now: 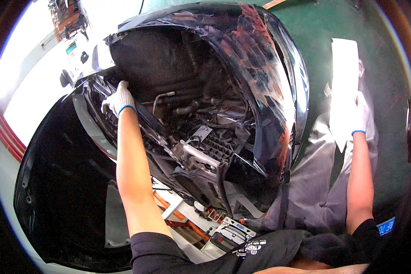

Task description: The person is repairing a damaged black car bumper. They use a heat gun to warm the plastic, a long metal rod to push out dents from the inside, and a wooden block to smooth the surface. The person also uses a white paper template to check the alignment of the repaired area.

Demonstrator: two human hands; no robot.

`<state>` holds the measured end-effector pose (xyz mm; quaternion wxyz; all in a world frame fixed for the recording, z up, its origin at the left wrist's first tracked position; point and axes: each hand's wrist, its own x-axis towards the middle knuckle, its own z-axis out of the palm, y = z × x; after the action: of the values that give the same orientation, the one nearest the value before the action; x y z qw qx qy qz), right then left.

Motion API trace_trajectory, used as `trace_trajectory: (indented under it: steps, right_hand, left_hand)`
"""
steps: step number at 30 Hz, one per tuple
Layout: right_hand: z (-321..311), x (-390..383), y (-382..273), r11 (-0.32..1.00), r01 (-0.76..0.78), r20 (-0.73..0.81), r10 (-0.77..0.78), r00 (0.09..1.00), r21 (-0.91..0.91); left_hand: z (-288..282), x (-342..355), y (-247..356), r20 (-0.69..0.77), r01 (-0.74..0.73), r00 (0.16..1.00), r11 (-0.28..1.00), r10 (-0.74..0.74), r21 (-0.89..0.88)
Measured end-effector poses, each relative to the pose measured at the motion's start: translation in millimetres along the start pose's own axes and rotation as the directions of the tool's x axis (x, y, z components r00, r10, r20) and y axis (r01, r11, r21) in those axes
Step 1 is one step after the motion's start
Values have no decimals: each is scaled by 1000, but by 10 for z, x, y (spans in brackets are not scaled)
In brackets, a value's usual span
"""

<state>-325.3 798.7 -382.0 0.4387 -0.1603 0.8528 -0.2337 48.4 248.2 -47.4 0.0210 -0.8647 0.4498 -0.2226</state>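
Observation:
My left hand [120,98], in a white knitted glove with a blue cuff, rests on the rim [102,91] of a dark car's engine bay. Its fingers curl over that rim while the thumb points up. Out to the right, my right hand [361,114], gloved alike, is closed around a long white sheet-like piece [344,68]. Glare washes out this piece, so its material cannot be told. It hangs above my grey trousers, apart from the car. Between my hands lies the engine bay [182,100], with pipes, hoses and a black ribbed part [214,148].
Reddish and grey scuffed patches cover the dark body panel [255,55] between the bay and my right hand. A large black panel [64,196] stands at the lower left. Red pipes [7,130] run along the left side. Green floor [324,23] lies to the right.

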Motion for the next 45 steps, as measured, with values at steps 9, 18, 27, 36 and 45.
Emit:
trace_trajectory:
  steps: [9,18,27,36,45]
  right_hand:
    - [121,-90,887,992,-114,35,113,993,53]
    - [186,-199,1156,975,-85,11,84,996,203]
    - [74,-284,896,997,-71,8,71,997,-9]
    - [63,-199,887,998,-23,44,26,999,-63]
    - [51,-15,900,987,-30,141,53,989,-157]
  left_hand:
    - [-27,65,-4,112,-88,989,995,93,-52]
    - [-150,-98,39,83,-100,991,993,105,-60]
    - [-164,-112,55,58,-73,996,996,71,43]
    - [-171,-118,59,66,-61,996,997,59,38]
    - [-231,-188,150,73,-58,996,995,52,77]
